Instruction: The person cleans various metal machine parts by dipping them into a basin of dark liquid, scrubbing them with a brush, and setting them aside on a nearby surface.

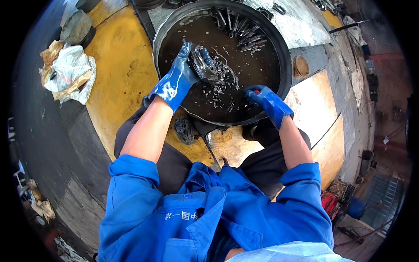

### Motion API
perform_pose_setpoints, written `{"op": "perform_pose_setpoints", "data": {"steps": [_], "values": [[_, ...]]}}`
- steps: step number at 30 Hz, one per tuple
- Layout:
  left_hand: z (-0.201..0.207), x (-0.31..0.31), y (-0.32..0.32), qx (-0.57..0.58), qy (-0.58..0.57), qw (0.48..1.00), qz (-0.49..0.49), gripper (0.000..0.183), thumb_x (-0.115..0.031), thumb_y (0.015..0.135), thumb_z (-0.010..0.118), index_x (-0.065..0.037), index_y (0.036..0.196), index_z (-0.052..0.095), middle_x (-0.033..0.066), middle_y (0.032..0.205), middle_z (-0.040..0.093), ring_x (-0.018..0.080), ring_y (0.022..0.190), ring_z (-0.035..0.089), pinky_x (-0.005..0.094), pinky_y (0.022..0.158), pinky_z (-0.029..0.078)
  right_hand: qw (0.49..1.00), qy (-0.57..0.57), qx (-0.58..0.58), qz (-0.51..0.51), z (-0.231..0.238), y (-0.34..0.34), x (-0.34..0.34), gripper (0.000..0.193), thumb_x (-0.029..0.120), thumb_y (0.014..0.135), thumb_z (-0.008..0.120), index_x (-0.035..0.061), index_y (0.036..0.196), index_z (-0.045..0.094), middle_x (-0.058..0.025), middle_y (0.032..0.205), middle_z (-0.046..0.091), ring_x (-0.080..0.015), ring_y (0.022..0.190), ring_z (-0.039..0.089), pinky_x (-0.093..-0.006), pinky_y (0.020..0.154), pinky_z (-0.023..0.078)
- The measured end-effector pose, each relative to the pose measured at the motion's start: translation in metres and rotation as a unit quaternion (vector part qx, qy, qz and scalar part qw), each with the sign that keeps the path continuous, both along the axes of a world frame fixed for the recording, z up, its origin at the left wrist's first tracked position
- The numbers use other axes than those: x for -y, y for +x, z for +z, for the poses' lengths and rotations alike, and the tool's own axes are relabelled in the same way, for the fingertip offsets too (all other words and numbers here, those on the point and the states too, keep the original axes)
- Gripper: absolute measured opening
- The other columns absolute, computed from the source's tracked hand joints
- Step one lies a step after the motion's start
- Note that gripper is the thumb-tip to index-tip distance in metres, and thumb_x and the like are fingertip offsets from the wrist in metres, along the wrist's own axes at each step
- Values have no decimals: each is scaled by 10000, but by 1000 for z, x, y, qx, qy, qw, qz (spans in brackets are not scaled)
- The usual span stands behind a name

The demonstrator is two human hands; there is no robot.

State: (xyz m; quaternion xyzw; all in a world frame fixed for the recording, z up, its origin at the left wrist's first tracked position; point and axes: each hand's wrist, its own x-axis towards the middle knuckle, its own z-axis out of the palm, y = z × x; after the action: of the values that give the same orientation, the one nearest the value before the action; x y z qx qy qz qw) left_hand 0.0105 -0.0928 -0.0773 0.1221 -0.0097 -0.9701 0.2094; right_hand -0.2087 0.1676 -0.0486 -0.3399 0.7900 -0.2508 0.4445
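Observation:
My left hand (pixel 181 74), in a blue rubber glove, grips a shiny, wet, ring-shaped metal part (pixel 204 64) over a wide round basin (pixel 286 54). Water runs and splashes off the part into the murky brown liquid (pixel 179 48). At the basin's right front, my right hand (pixel 269 104), gloved alike, has its fingers curled closed. A bit of red shows between them; the rest of what they hold is hidden. Several dark, slim metal pieces (pixel 244 32) lean against the basin's far right inside wall.
Right of the basin stands a small brown round tin (pixel 301 66). A dark scrubbing pad or rag (pixel 185 130) lies by its near side. Crumpled white and tan bags (pixel 72 72) lie at the left. Worn yellow and grey sheets (pixel 118 56) cover the floor.

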Motion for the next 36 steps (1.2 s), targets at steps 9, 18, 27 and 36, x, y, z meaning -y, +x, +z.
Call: {"op": "perform_pose_setpoints", "data": {"steps": [9, 18, 27, 36], "values": [[19, -7, -5, 45, -52, 993, -93, 406, -329, 929, 713, -62, 1228, 655, 153, 1264, 676, 385, 1137, 637, 573, 1022, 493, 965, 112, 213, -104, -2, -12, 9, 397, 417, 972, 662, 96, 1200, 709, -49, 1016, 757, -153, 828, 717, -309, 759, 543], [29, -33, -30, 149, -105, 979, -90, 436, -223, 923, 737, -50, 1303, 612, 149, 1268, 666, 360, 1132, 646, 524, 1014, 520, 999, 39, -12, 19, -9, -10, 11, 555, 450, 903, 728, 28, 1261, 683, -104, 1025, 730, -176, 874, 672, -318, 797, 536], [21, -49, -51, 331, -176, 921, -108, 407, -187, 916, 755, -18, 1267, 638, 162, 1154, 704, 330, 998, 695, 487, 912, 584, 993, 111, -43, -3, -12, -16, 8, 530, 412, 870, 739, 24, 1229, 698, -131, 1024, 738, -205, 914, 695, -341, 839, 545], [3, -43, -42, 247, -146, 948, -135, 491, -218, 894, 769, -15, 1309, 601, 168, 1236, 678, 346, 1099, 662, 489, 978, 543, 990, 21, 86, -111, 3, -35, -3, 354, 298, 920, 709, 28, 1148, 731, -70, 931, 747, -154, 820, 693, -300, 773, 547]]}}
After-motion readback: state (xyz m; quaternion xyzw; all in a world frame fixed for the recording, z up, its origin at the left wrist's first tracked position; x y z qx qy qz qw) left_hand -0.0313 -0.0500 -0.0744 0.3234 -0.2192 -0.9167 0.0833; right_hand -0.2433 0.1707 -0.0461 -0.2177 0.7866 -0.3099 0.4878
